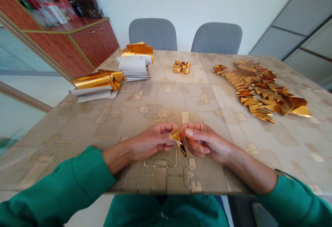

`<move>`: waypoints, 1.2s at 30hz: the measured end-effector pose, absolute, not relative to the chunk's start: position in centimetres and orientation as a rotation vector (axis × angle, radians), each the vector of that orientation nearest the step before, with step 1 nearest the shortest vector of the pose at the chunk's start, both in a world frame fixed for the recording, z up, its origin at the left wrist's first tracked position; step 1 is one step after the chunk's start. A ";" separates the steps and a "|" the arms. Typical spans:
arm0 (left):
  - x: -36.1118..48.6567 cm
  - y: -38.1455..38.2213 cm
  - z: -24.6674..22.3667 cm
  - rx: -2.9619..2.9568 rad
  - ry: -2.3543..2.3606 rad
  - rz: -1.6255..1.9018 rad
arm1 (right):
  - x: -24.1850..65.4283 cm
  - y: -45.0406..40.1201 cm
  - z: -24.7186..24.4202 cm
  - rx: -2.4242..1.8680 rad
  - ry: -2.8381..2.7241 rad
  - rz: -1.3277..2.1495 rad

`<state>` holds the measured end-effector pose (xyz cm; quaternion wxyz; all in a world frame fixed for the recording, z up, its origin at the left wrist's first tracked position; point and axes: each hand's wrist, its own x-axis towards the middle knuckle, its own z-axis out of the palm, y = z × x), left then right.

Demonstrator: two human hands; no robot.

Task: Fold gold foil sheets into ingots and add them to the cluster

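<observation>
A small folded piece of gold foil paper point(176, 135) is held above the near part of the table, its pale inner side partly showing. My left hand point(159, 139) pinches it between thumb and fingers from the left. On the other side, my right hand point(201, 138) has its thumb and curled fingers against the paper's right edge. The fingertips hide part of the folds. To the right lie rows of folded gold paper pieces point(255, 85), overlapping each other. Two finished-looking gold folded shapes point(182, 67) sit side by side near the far middle.
At the left stand a stack of gold and white sheets point(135, 66) and a banded gold bundle point(97, 82). A patterned cloth covers the table point(166, 99). Two grey chairs point(153, 33) stand behind it, and a wooden cabinet point(90, 40) is at the far left.
</observation>
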<state>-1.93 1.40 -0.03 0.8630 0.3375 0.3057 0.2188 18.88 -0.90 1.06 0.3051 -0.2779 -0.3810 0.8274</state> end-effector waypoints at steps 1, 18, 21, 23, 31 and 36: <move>-2.0 1.4 0.0 0.712 0.640 0.455 | 18.9 -0.9 1.1 -0.730 -1.000 2.192; -0.8 1.1 -0.3 0.499 0.475 0.632 | 18.6 -0.3 0.0 -0.611 -0.756 2.275; -0.6 1.0 -0.2 0.466 0.488 0.693 | 18.6 -0.4 -0.1 -0.591 -0.813 2.265; -0.6 1.0 -0.2 0.453 0.502 0.723 | 18.7 -0.5 -0.1 -0.609 -0.809 2.227; -0.3 0.9 -0.2 0.390 0.429 0.697 | 18.6 -0.5 -0.1 -0.612 -0.726 2.286; -0.4 1.2 -0.4 0.405 0.444 0.739 | 18.4 -0.4 -0.4 -0.620 -0.760 2.226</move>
